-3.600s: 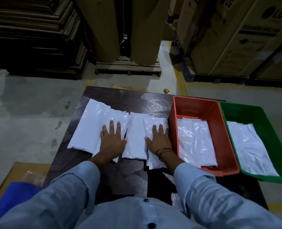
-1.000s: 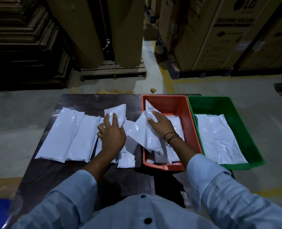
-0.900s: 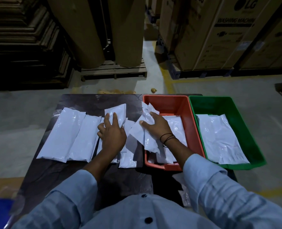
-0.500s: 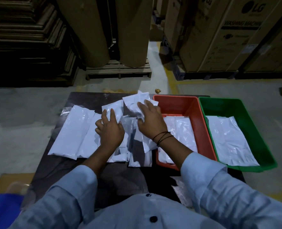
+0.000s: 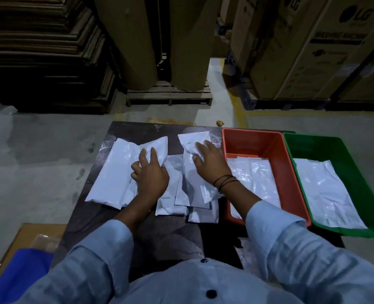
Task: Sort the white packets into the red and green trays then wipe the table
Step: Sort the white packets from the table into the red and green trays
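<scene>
1. The large cardboard box (image 5: 326, 62) at the far right carries the brand "LG" in dark letters beside a round logo near its top.
2. Just below the brand on the same face, slanted capitals above a dark stripe read "WASHING MACHINE"; the last letters run to the box's edge and are hard to make out.
3. Lower on that face sit a smaller emblem and a line of print, too blurred to read.
4. A pale sticker (image 5: 349, 69) on that box cannot be read.
5. The neighbouring box (image 5: 267, 40) to its left shows "LG" at the frame's top edge, partly cut off.
</scene>
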The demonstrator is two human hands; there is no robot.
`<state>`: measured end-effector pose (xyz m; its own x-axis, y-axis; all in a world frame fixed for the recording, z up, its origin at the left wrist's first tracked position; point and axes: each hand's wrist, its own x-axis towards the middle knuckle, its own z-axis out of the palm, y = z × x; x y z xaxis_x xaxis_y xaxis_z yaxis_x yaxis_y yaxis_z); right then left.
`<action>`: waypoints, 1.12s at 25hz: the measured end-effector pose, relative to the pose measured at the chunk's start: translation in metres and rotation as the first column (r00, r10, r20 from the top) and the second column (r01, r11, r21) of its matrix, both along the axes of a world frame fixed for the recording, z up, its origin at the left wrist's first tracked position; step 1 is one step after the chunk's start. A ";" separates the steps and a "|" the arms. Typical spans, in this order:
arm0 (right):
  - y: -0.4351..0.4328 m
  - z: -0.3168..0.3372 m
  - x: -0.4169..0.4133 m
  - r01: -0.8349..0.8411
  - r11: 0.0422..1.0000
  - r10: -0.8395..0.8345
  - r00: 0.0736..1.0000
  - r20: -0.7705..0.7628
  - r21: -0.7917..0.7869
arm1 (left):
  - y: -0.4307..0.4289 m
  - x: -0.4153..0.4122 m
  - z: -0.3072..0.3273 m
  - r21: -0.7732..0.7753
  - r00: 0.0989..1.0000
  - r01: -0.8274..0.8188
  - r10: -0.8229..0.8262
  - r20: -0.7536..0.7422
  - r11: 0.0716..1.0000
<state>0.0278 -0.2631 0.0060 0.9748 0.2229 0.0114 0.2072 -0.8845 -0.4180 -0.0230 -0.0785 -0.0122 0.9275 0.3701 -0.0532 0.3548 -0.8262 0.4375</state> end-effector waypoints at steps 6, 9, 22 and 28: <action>-0.092 0.018 0.014 0.171 0.984 -0.180 0.940 0.290 0.056 | -0.044 0.020 0.019 -0.062 0.993 0.109 -0.105 0.056 0.992; -0.140 0.010 0.003 0.298 0.952 -0.276 0.933 0.233 -0.068 | -0.079 0.024 0.025 -0.074 0.985 0.162 -0.157 0.074 0.984; -0.175 -0.085 -0.022 0.148 0.938 -0.256 0.906 -0.338 -0.315 | -0.154 0.012 0.036 -0.085 0.985 0.170 -0.169 0.021 0.982; -0.196 -0.046 -0.008 0.195 0.980 -0.200 0.963 -0.179 -0.043 | -0.206 0.016 0.048 -0.077 0.980 0.194 -0.189 0.064 0.978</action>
<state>0.0199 -0.4594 -0.0404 0.9847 0.0235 -0.1726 -0.0500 -0.9110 -0.4094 -0.0068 -0.2844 0.0354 0.9830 0.1821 -0.0224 0.1669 -0.8367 0.5216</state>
